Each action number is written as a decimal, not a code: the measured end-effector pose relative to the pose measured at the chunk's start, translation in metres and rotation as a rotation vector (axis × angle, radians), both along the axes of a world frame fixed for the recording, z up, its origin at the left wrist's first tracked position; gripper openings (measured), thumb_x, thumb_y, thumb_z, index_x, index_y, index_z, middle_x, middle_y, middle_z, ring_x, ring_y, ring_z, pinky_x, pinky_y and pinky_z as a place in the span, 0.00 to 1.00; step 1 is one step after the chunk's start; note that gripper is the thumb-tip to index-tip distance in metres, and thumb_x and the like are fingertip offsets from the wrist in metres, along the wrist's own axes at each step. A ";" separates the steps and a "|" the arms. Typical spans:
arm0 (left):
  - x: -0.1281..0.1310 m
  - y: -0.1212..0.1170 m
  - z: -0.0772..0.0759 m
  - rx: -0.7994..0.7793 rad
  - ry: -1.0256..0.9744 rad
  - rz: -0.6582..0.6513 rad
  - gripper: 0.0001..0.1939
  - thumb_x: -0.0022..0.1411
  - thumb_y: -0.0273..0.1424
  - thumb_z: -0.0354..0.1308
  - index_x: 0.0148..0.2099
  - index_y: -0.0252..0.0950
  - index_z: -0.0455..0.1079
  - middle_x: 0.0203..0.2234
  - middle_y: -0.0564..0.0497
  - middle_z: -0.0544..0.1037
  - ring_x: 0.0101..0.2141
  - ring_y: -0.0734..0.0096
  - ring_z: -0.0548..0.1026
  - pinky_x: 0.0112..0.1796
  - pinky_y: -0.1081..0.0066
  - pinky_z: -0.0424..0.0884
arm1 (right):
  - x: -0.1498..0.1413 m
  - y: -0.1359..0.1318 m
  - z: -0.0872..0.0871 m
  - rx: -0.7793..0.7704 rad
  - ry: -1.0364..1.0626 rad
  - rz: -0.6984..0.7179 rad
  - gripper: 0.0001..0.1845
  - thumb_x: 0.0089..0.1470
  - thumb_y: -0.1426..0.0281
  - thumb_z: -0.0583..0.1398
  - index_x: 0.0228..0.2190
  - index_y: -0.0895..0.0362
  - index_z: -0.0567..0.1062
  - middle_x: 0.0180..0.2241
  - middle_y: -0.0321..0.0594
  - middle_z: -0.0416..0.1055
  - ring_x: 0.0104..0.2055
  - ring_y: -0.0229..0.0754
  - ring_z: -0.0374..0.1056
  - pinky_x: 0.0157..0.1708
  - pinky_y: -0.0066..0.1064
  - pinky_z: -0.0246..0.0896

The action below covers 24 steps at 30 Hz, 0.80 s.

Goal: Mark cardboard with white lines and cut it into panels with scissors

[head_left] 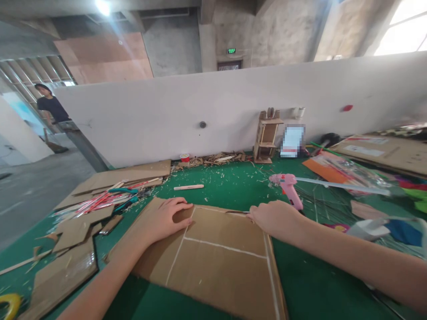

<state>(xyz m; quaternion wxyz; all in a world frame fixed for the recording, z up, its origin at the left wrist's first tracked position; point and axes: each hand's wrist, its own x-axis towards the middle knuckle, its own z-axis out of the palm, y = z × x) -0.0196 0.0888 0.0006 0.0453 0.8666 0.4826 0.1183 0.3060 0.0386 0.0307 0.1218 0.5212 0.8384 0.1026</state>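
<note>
A brown cardboard sheet (227,262) with white marked lines lies slightly askew on the green table. My left hand (167,218) rests on its upper left part, thumb and fingers apart, pressing on the surface. At the far right corner of the sheet, my right hand (270,215) is closed in a pinch. A thin, dark brown sliver (236,213) lies along the far edge, ending at those fingertips. What is between the fingers is too small to make out. Beyond the sheet lies a pale marker pen (188,187).
A pink glue gun (289,186) with a long glue stick stands beyond my right hand. Cardboard scraps (73,266) and red-and-white sticks (96,202) lie at left. A small cardboard tower (265,138) and a phone with a blurred screen (292,140) stand by the white partition. Another person (53,106) is far left.
</note>
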 end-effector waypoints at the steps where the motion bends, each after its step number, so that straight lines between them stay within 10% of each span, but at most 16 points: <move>1: 0.000 0.000 -0.001 -0.001 0.002 0.004 0.27 0.57 0.54 0.49 0.54 0.49 0.67 0.56 0.53 0.65 0.54 0.59 0.64 0.53 0.60 0.60 | 0.002 -0.002 0.000 0.001 -0.013 -0.017 0.09 0.56 0.76 0.54 0.33 0.61 0.75 0.26 0.49 0.76 0.29 0.56 0.75 0.23 0.40 0.68; 17: 0.002 -0.001 0.002 -0.002 -0.015 -0.038 0.27 0.58 0.53 0.49 0.54 0.48 0.68 0.55 0.51 0.66 0.53 0.57 0.64 0.53 0.59 0.59 | 0.002 0.001 -0.008 0.022 0.017 0.026 0.15 0.62 0.71 0.49 0.34 0.61 0.74 0.27 0.51 0.76 0.30 0.55 0.75 0.23 0.39 0.66; 24: -0.001 0.000 0.000 0.006 -0.036 -0.014 0.27 0.57 0.54 0.49 0.54 0.48 0.68 0.55 0.51 0.66 0.53 0.57 0.65 0.52 0.60 0.61 | 0.021 -0.017 0.020 -0.006 -0.036 0.004 0.16 0.46 0.86 0.53 0.36 0.61 0.73 0.26 0.46 0.75 0.29 0.51 0.75 0.27 0.35 0.65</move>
